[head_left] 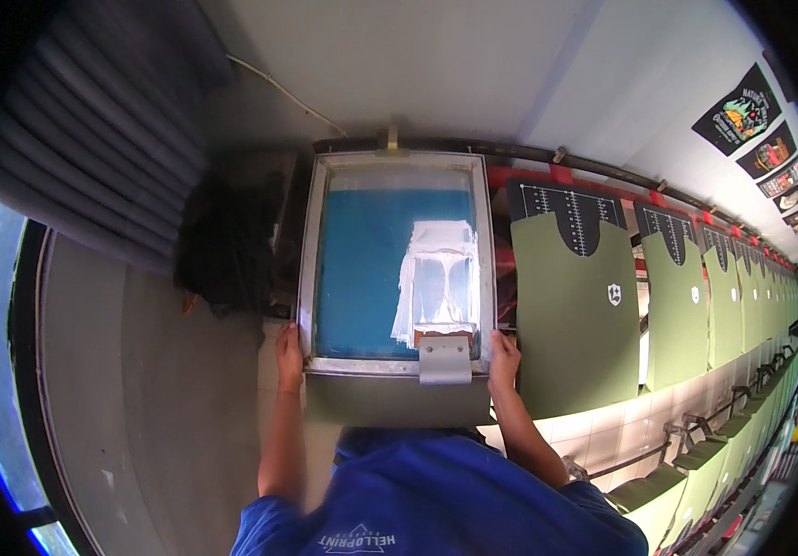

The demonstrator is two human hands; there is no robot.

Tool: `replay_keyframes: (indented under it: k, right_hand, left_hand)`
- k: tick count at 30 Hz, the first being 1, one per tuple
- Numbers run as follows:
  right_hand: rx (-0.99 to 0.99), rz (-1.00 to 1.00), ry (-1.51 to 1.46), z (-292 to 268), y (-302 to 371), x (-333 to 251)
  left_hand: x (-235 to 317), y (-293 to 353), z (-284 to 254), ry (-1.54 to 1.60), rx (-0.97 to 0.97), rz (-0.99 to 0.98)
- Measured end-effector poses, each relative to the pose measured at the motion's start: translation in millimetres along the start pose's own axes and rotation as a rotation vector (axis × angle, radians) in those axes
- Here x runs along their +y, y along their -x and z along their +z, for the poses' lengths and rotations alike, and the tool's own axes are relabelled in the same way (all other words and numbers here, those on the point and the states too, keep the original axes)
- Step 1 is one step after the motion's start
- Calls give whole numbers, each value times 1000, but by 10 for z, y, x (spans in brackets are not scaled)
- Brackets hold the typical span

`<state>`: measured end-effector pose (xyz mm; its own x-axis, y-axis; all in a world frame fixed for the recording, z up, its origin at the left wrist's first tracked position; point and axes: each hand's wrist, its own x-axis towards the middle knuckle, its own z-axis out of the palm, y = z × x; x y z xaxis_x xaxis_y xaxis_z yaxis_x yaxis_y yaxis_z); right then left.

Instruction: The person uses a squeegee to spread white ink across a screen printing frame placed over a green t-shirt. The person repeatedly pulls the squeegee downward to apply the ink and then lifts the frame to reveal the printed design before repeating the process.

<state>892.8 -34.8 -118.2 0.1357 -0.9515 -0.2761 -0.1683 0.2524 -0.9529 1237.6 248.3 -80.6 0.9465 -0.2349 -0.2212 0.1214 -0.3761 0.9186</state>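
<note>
- Row of olive-green garments (575, 310) on dark, ruled boards, running away to the right; the nearest sits just beside the frame.
- Grey curtain (93, 130), hanging at upper left.
- Screen-printing frame (310, 259) with blue mesh, directly before the person, hiding most of an olive-green panel (399, 400); whether they touch cannot be told.
- Black bundle (223, 241), crowding the frame's left side.
- Dark printed panels (742, 111), on the wall at upper right.
- White ink (443, 236), smeared over the mesh's right half.
- Left hand (290, 357) and right hand (504, 361), holding the frame's lower sides.
- Grey squeegee (445, 361), overlapping the lower-right rim.
</note>
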Motion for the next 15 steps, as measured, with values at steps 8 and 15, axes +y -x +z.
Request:
replay_keyframes:
  k: [8,15]
  right_hand:
    - [28,-7,-14,71,71,-84]
    - [162,173,-273,226,145,-476]
  left_hand:
    - [133,114,-69,-321,70,298]
    - [744,837,301,-261,14,530]
